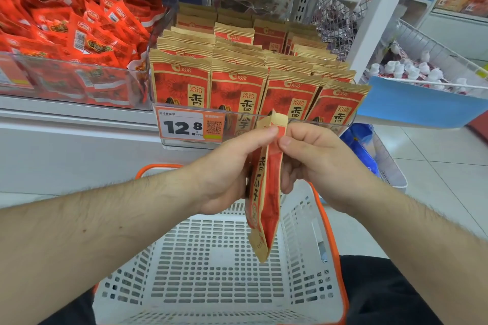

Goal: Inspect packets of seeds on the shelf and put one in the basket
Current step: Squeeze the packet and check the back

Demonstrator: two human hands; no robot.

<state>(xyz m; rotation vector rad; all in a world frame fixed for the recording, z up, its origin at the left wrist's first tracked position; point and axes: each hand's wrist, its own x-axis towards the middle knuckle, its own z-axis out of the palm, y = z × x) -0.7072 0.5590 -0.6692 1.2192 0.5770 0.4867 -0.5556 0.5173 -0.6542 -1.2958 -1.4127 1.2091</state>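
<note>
A white metal shelf (79,124) fills the upper half of the frame. Below it, in the lower centre, sits a white plastic basket (211,266), its floor and walls pierced with slots, its rim and handle orange.

On the shelf at upper left, a clear plastic bin (74,79) holds a heap of glossy red snack packs (79,26). At upper centre a second clear bin carries upright rows of seed packets (237,82), flat kraft-paper pouches printed red with crimped tops. A price tag (190,126) reading 12.8 is clipped to that bin's front lip. At upper right a wire bin (435,60) holds small white-capped bottles.

In the centre of the frame, over the basket and in front of the tag, one packet (264,192) hangs edge-on, long and thin, its lower end pointing down toward the basket floor. The left hand (232,169) grips its left side, fingers curled behind and thumb pressed near the top. The right hand (314,163) pinches the top right edge with the thumb, its fingers curled against the packet's side.
</note>
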